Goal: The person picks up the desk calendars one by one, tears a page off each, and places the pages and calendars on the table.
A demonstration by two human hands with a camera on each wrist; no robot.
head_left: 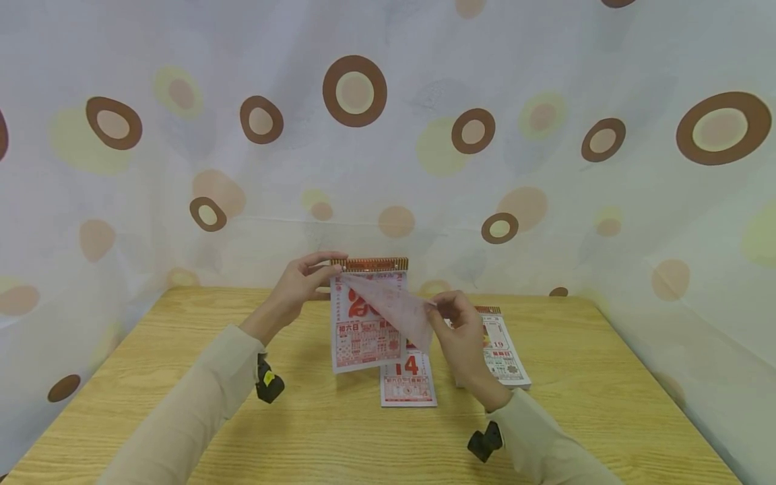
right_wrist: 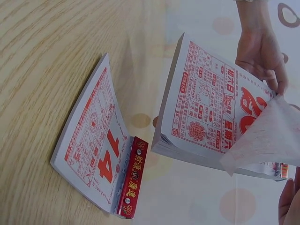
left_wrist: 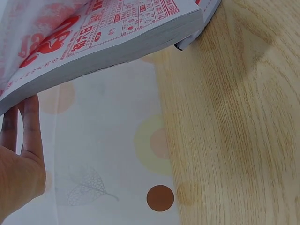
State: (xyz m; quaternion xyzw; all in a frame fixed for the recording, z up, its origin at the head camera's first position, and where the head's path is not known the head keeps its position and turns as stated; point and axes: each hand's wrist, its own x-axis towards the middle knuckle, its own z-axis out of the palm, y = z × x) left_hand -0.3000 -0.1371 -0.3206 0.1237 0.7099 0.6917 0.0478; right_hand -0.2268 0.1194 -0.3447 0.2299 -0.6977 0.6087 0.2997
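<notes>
My left hand [head_left: 294, 291] grips the upper left corner of a thick tear-off calendar [head_left: 366, 342], thumb in front and fingers behind, holding it up over the table. Red print and a large red number show on its face, seen as 20 in the right wrist view. Between thumb and fingers, my right hand [head_left: 462, 335] pinches the lower corner of a thin top sheet [head_left: 397, 306]. This sheet is pulled up and to the right in a diagonal fold, its upper left end still at the calendar's binding by the left thumb. In the right wrist view only part of the right hand [right_wrist: 289, 204] shows.
A smaller calendar [head_left: 407, 391] marked 14, with a red header [right_wrist: 133, 178], lies on the wooden table [head_left: 291, 424] below the held one. Another calendar [head_left: 508, 364] marked 19 lies right, partly behind the right hand. A spotted cloth [head_left: 388, 162] hangs behind.
</notes>
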